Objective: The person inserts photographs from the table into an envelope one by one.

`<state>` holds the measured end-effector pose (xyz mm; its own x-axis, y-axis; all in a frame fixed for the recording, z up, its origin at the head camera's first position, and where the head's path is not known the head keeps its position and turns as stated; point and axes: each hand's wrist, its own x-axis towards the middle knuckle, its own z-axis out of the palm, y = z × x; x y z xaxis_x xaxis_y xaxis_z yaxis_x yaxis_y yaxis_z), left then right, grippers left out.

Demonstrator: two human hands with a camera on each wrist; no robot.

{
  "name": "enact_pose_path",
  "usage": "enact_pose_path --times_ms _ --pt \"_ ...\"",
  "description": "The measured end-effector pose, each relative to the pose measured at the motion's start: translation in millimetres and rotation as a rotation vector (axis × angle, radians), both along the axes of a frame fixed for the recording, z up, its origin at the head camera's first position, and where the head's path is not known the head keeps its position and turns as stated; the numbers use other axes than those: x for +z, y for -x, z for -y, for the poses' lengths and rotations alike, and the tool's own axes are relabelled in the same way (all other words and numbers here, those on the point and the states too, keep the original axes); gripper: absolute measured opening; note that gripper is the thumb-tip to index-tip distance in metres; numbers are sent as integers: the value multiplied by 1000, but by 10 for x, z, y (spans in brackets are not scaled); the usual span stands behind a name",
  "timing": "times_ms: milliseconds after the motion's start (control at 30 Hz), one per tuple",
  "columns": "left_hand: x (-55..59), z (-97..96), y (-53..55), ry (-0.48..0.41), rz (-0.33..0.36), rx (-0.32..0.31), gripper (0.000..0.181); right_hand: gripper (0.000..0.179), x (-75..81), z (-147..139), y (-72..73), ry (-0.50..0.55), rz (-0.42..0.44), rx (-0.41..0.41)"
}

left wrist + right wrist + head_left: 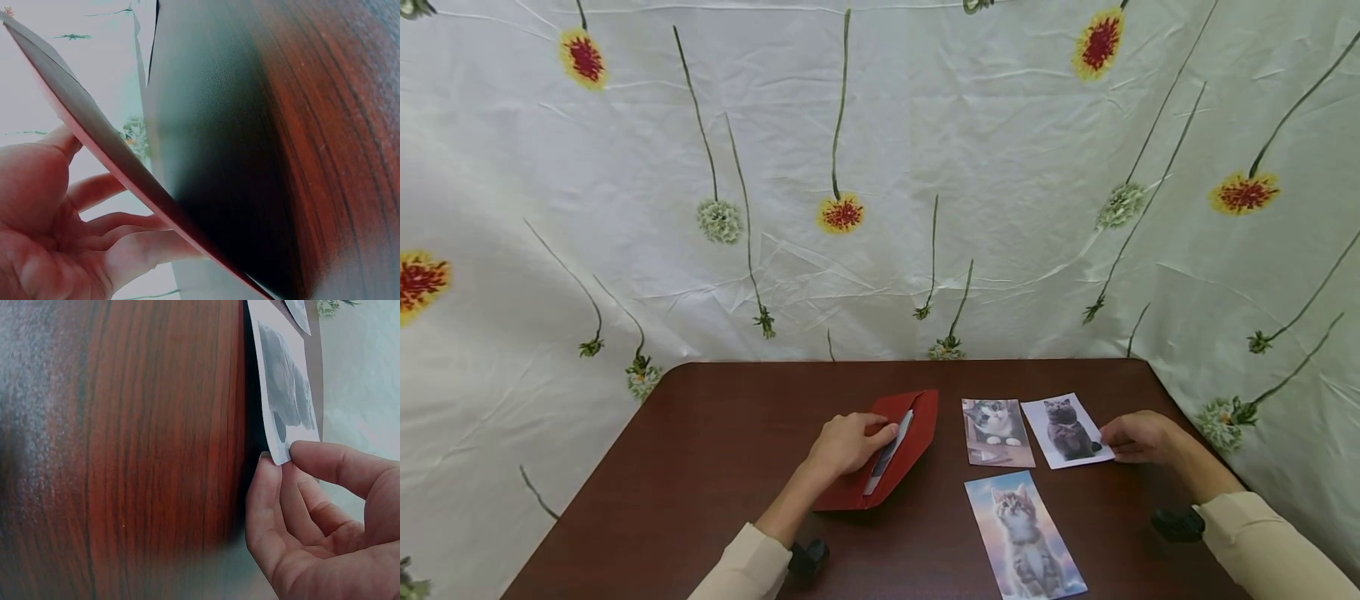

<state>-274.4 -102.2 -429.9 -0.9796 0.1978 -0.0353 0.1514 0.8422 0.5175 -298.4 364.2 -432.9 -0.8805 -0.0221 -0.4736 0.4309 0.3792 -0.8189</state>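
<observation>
Envelope (917,437) (left grip (842,443) pinching it) slants lengthwise away rightward; right grip (1141,437) pinches photo (1064,433).

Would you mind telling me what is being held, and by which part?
The right hand pinches the gray cat photo by its lower-right corner; the left hand touches the red envelope, its grip unclear.

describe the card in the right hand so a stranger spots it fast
Find the dark brown table, then the red envelope on it. Right of that, the card is furthest right of three, one corner pinched by the right hand. Unlike the other two, it shows a dark grey cat on white.
</observation>
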Motion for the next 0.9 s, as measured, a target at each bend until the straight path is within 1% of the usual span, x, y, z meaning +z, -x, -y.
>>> enact_pose_path --times_ms 67,233,300,433,600,767,900 --pt "-1 -7 -13 1 -1 5 49 26 -5 -7 -5 -6 -10 15" --pt "-9 -23 -40 5 -5 16 48 33 -3 -7 -4 -30 -15 20" --pt "-10 -20 -33 7 -4 15 49 33 9 4 -6 -29 -7 12" --pt "-14 -16 -28 10 -4 16 50 32 42 20 -14 -11 1 4" --pt "-17 -17 -39 5 -7 18 50 31 107 16 -28 24 -9 32" --pt "-12 -21 -43 0 -10 16 49 27 152 -1 -42 76 -21 36" --pt "-12 -20 -46 1 -13 14 50 26 193 -6 -38 68 -34 46"
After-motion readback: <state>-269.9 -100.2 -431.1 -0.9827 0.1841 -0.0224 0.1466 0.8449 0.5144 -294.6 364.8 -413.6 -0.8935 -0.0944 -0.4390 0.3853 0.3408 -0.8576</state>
